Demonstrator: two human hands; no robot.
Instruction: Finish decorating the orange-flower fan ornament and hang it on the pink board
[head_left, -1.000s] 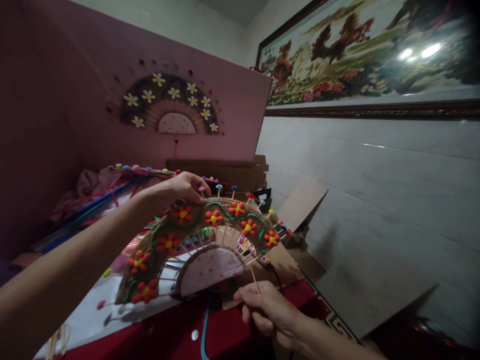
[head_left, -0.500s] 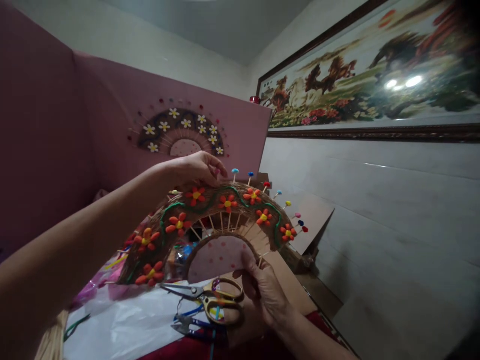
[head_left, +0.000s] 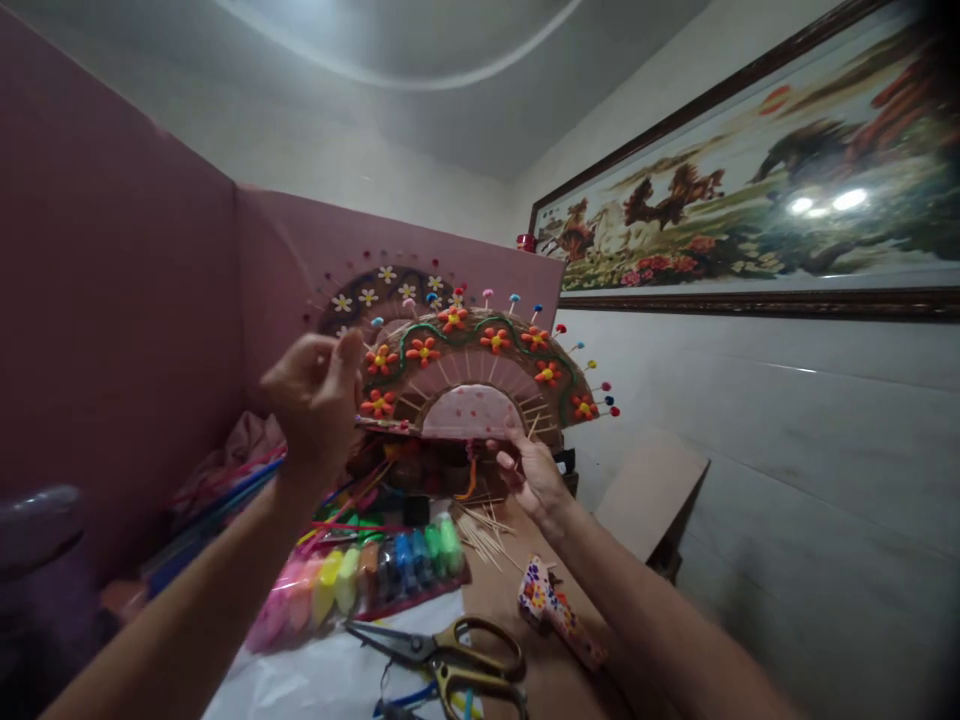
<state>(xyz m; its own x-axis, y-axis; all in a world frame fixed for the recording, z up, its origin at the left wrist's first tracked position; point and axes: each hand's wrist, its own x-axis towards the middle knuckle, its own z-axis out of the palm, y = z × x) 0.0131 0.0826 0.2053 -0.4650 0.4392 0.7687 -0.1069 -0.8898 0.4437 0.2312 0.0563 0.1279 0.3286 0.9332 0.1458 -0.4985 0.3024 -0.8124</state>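
Note:
A handmade brown fan (head_left: 495,340) stands raised in front of me, with orange clay flowers, a wavy green cord and coloured knobs on sticks along its curved rim. My right hand (head_left: 529,472) grips it at the lower right of its spotted pale half-circle centre (head_left: 472,412), thumb in front. At the fan's left end is my left hand (head_left: 316,392), its fingers curled closed; whatever they may hold is hidden. Below lie gold-handled scissors (head_left: 450,655), a pack of coloured clay (head_left: 367,575) and loose thin sticks (head_left: 484,530).
Behind, a similar fan with white flowers (head_left: 367,297) is fixed to a pink panel (head_left: 277,240). A flower-patterned glue gun (head_left: 551,610) lies on brown cardboard (head_left: 502,590). A framed horse picture (head_left: 720,200) hangs on the right wall. A cardboard piece (head_left: 652,490) leans at right.
My left hand has left the fan's top edge and come to its left end, fingers curled. The fan is farther from me and higher above the table, and my view has shifted.

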